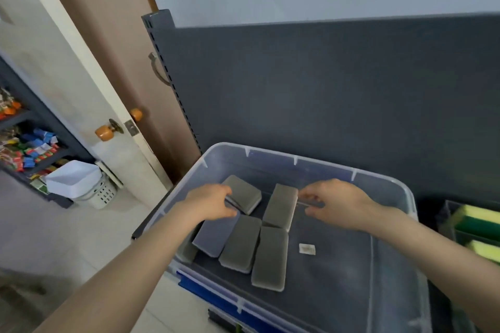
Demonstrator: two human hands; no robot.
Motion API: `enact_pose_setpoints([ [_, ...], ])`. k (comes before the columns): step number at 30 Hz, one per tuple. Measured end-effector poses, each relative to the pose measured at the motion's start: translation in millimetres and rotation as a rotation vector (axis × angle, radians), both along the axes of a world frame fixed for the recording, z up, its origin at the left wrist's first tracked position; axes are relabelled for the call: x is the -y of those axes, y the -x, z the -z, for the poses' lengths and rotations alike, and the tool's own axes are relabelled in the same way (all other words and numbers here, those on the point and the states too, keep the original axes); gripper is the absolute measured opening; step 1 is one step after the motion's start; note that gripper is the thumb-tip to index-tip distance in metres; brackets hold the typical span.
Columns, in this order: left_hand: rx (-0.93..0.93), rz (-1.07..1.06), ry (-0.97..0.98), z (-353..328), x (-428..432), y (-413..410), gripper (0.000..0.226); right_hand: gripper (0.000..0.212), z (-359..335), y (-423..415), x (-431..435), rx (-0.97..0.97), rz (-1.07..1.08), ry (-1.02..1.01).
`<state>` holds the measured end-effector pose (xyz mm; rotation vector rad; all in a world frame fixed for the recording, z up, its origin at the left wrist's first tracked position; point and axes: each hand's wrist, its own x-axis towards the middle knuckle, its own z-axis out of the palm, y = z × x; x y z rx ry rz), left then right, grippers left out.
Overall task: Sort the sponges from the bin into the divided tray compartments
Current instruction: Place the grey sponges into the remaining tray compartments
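A clear plastic bin (392, 265) holds several grey sponges with white undersides. My left hand (208, 201) reaches into the bin and grips the left edge of a tilted grey sponge (243, 193) at the back left. My right hand (335, 204) has its fingers curled at the right edge of another grey sponge (281, 205) in the middle. Three more grey sponges (242, 243) lie side by side in front of them. The divided tray (449, 213) shows at the right edge with yellow-green sponges (476, 217) in it.
A small white packet (306, 248) lies on the bin floor. A dark grey shelf back panel (324, 89) rises behind the bin. A door with an orange knob (104, 132) stands at the left, with a white basket (81, 184) and stocked shelves beyond.
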<state>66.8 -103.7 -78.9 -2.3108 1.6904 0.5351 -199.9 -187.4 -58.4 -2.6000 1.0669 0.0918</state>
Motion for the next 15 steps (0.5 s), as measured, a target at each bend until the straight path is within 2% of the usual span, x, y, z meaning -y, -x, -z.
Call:
enact_pose_setpoints([
  [3,-0.011,0.058,-0.079,6.7,4.4,-8.7,0.062,0.038,1.1,-3.7,-4.4,-0.012,0.055,-0.005],
  [6,-0.093,0.088,-0.067,3.8,10.3,-17.4,0.058,0.037,-2.2,-9.4,-8.9,-0.025,0.108,0.004],
  [11,-0.304,0.101,0.138,-18.4,14.7,-29.7,0.044,0.037,-0.9,-30.8,-21.6,-0.032,0.159,-0.040],
  [15,-0.557,0.060,0.369,-34.4,19.2,-31.8,0.031,0.037,-1.6,-50.3,-30.3,0.031,0.202,-0.110],
])
